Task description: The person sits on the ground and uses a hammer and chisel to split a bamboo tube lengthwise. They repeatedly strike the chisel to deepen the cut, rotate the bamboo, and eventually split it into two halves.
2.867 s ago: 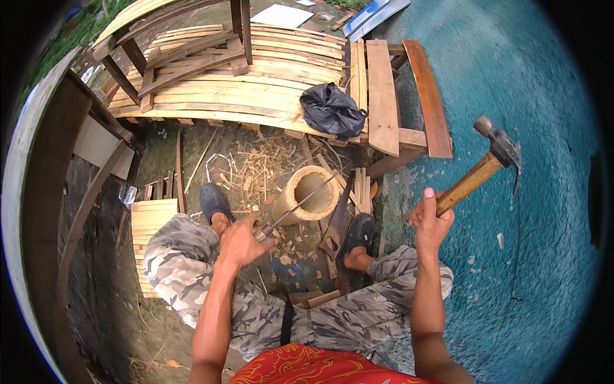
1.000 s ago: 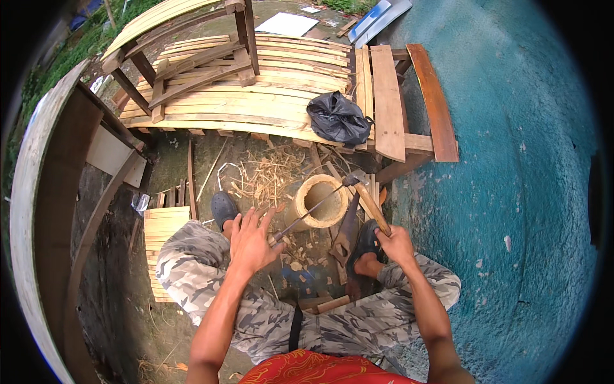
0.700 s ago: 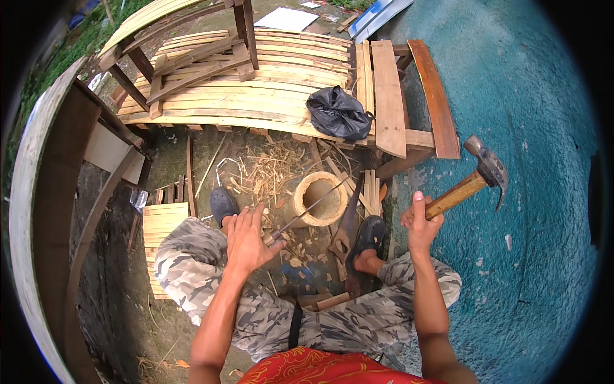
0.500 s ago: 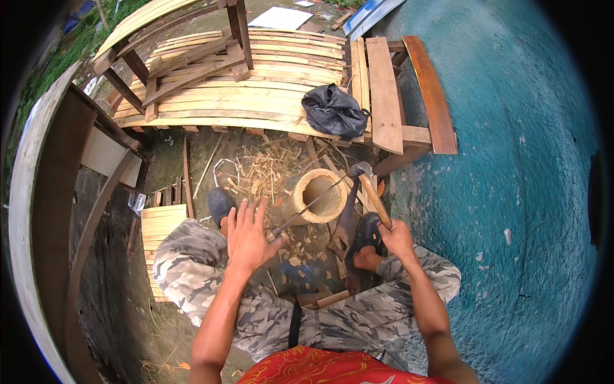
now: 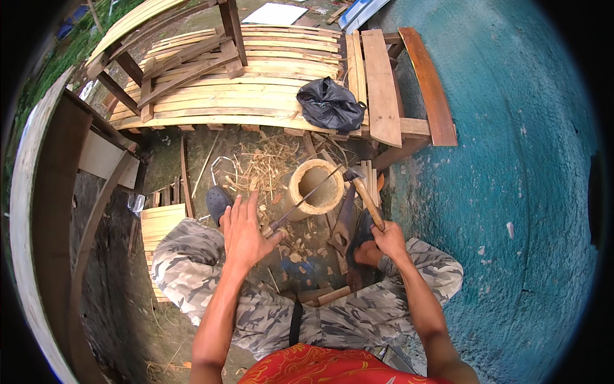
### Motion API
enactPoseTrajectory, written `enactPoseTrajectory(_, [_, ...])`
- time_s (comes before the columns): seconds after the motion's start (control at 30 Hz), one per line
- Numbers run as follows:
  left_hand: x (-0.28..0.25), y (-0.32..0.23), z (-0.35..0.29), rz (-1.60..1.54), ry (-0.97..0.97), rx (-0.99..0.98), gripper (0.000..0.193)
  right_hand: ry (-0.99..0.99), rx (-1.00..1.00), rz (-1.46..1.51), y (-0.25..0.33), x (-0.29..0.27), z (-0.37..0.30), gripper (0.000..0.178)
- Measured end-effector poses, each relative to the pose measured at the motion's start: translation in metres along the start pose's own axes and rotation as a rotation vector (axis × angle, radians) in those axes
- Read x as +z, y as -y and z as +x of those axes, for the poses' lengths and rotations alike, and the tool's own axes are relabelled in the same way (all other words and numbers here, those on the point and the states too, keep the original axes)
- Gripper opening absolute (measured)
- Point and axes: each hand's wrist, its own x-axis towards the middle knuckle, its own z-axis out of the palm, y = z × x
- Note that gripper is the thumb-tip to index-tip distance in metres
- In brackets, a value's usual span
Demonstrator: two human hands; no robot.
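Observation:
My left hand (image 5: 244,233) has its fingers stretched forward. In the crook of its thumb sits the handle of a long thin metal tool (image 5: 307,197). The shaft slants over the mouth of a hollow pale wooden cylinder (image 5: 295,192), which stands upright on the ground between my feet. My right hand (image 5: 389,239) is closed round the wooden handle of a hammer (image 5: 369,203). The dark hammer head is at the far end of the metal shaft, beside the cylinder's rim; whether they touch I cannot tell.
Wood shavings (image 5: 265,165) cover the ground behind the cylinder. Farther off is a low slatted bench (image 5: 256,96) with a black plastic bag (image 5: 330,105) on it. A rough blue-green wall (image 5: 511,166) rises on the right; a curved-edged wooden piece of furniture (image 5: 48,211) stands on the left.
The hammer head has moved left and nearer to me, toward the cylinder's rim. My left hand and the metal tool's handle keep nearly the same place; the view has shifted slightly.

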Motion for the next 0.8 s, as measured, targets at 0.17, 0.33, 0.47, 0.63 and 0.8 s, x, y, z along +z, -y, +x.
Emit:
enactPoseTrajectory(0.17, [-0.001,0.001,-0.002,-0.028,0.026,-0.029,0.108,-0.127,-0.113,0.325,0.025,-0.049,-0.012,0.031])
enactPoseTrajectory(0.33, [-0.001,0.002,-0.008,-0.033,-0.005,-0.022,0.109,-0.421,-0.177,1.023,0.061,-0.074,-0.002,0.038])
enactPoseTrajectory(0.47, [-0.005,-0.002,-0.005,-0.011,0.014,-0.046,0.110,-0.278,0.093,0.558,0.030,-0.011,0.005,0.036])
enactPoseTrajectory(0.63, [-0.008,-0.005,-0.003,-0.010,-0.040,-0.033,0.111,-0.016,-0.061,0.065,0.003,-0.025,-0.002,0.027])
enactPoseTrajectory(0.8, [-0.005,-0.005,-0.011,-0.025,0.062,-0.067,0.112,-0.215,-0.140,0.753,0.049,-0.080,0.006,0.036])
